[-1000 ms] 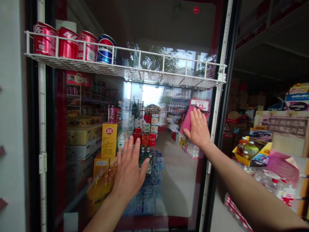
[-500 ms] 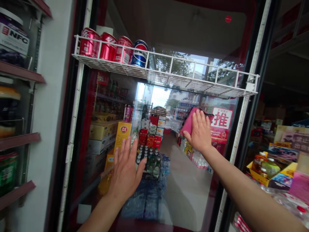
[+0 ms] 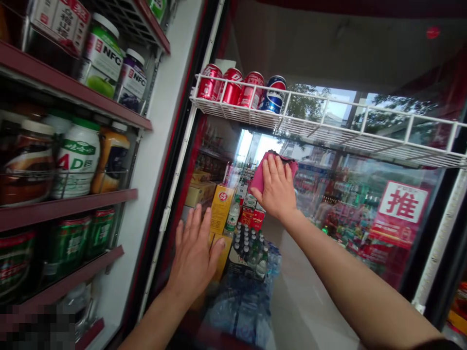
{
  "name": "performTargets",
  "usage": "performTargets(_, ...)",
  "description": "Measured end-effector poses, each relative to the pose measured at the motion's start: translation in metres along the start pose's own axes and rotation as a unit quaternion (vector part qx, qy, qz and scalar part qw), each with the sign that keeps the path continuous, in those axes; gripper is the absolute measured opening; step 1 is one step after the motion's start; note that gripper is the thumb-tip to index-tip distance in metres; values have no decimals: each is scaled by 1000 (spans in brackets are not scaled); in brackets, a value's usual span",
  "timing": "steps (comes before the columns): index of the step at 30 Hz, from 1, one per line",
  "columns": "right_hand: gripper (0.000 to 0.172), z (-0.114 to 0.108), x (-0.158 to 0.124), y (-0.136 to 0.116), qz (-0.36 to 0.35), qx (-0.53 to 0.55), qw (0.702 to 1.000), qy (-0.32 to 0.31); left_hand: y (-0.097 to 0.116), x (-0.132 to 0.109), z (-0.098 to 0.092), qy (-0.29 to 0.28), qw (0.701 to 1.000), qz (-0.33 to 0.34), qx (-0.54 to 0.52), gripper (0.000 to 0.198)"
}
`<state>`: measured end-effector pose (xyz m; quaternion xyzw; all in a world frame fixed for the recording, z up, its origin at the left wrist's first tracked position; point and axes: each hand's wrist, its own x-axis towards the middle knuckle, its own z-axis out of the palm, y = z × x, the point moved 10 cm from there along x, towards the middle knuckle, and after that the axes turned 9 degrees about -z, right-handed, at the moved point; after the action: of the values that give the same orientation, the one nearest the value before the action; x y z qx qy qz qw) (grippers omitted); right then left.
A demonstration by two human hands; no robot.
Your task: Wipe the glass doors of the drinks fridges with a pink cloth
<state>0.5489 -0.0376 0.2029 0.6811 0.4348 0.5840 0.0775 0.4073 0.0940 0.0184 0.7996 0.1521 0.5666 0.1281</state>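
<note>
My right hand [image 3: 278,188] presses a pink cloth [image 3: 258,178] with a dark edge against the inner side of the glass door [image 3: 302,272], below the wire rack. Its fingers lie over the cloth, holding it to the pane. Lower and to the left, my left hand [image 3: 195,257] is open, fingers stretched out, at the glass near the door's left frame. Whether its palm touches the pane, I cannot tell.
A white wire rack [image 3: 328,127] crosses the door, carrying red cans [image 3: 232,86] and a blue can [image 3: 273,95]. A push sticker [image 3: 403,206] is on the glass at right. To the left, fridge shelves [image 3: 73,200] hold bottles and cans. Boxes and bottles show through the glass.
My right hand has moved left across the glass with the cloth, away from the push sticker and closer to my left hand. The view has turned left, showing more of the shelves.
</note>
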Motion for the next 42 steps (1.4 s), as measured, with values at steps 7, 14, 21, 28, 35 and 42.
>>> performTargets(7, 96, 22, 62, -77, -49, 48, 998, 11, -39, 2, -17, -1, 999, -25, 31, 81)
performTargets(14, 93, 39, 103, -150, -78, 98, 992, 10, -70, -5, -30, 6, 997, -54, 57, 81)
performTargets(21, 91, 69, 92, -227, -83, 157, 984, -5, -109, -33, -32, -8, 991, -100, 88, 80)
performTargets(28, 90, 110, 20, -306, -76, 254, 963, -51, -130, -56, -32, -16, 987, -114, 112, 79)
performTargets(35, 89, 119, 3, -318, -100, 287, 950, -73, -127, -65, -18, -44, 984, -141, 102, 77)
performTargets(42, 93, 110, -23, -289, -113, 290, 948, -67, -98, -68, -1, -53, 987, -119, 91, 79)
